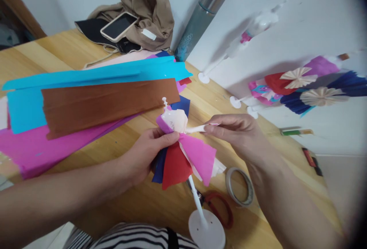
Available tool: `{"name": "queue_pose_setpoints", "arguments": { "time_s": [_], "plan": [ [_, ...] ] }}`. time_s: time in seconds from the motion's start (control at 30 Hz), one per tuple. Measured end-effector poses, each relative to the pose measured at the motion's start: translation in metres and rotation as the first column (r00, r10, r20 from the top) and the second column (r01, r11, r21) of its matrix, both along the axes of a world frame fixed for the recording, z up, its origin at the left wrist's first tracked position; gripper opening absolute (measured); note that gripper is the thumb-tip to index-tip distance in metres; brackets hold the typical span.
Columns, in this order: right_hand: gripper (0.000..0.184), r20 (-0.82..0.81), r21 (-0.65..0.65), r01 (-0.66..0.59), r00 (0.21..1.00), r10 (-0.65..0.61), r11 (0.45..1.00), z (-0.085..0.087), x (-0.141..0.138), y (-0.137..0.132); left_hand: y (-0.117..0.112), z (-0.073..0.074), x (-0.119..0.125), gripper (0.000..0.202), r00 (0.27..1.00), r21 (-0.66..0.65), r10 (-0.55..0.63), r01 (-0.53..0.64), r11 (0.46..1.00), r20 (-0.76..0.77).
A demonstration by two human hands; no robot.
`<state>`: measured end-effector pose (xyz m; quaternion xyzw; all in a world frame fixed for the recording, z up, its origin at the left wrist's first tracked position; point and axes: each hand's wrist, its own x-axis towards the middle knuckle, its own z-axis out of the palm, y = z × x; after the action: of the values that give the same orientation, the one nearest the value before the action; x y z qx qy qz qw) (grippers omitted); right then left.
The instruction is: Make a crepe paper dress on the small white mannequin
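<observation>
A miniature dress-form stand [195, 195] tilts toward me, its white pole rising from a round base. Crepe paper wraps its small torso [180, 118], cream and magenta at the top. Below the waist flares a skirt of red [176, 165], pink [199, 155], blue and white crepe panels. My left hand [156, 144] is closed round the torso's waist, thumb in front; the fingers behind are partly hidden. Between thumb and fingers, my right hand [229, 126] pinches a narrow white strip [196, 129] that runs taut from the waist. Whether the strip is paper or tape I cannot tell.
Crepe sheets in brown [111, 105], blue [25, 107] and magenta [57, 145] lie left. Orange-handled scissors [222, 209] and a tape roll [239, 187] sit near the stand. Behind are a phone [119, 27], a brown cap [151, 12], a thermos [202, 19] and other dressed forms [298, 84].
</observation>
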<state>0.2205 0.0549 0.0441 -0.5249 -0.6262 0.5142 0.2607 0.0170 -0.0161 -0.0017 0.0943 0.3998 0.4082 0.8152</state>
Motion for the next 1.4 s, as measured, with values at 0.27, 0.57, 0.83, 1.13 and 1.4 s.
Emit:
{"name": "queue_pose_setpoints", "arguments": {
  "time_s": [0.27, 0.57, 0.83, 1.13, 1.4],
  "plan": [
    [0.009, 0.069, 0.218, -0.101, 0.994, 0.088, 0.971, 0.007, -0.003, -0.011, 0.001, 0.0, 0.0, 0.025, 1.0, 0.006, 0.005, -0.005, 1.0, -0.021],
    [0.01, 0.01, 0.062, -0.022, 1.0, 0.021, 0.998, -0.007, 0.005, 0.004, 0.001, 0.005, 0.0, 0.025, 0.999, -0.017, 0.025, -0.025, 1.0, 0.046],
    [0.008, 0.009, 0.182, -0.126, 0.992, 0.126, 0.975, 0.002, -0.004, -0.01, 0.002, 0.003, 0.0, 0.028, 1.0, -0.015, 0.01, -0.01, 1.0, 0.017],
    [0.005, 0.005, 0.086, -0.149, 0.989, 0.149, 0.985, 0.015, -0.021, -0.014, 0.002, 0.002, 0.001, 0.026, 0.999, 0.019, -0.015, 0.015, 1.0, 0.031],
    [0.008, -0.046, 0.023, -0.186, 0.981, 0.187, 0.982, 0.008, -0.019, -0.012, 0.0, 0.002, 0.0, 0.037, 0.997, 0.103, -0.063, 0.059, 0.993, 0.036]
  ]
}}
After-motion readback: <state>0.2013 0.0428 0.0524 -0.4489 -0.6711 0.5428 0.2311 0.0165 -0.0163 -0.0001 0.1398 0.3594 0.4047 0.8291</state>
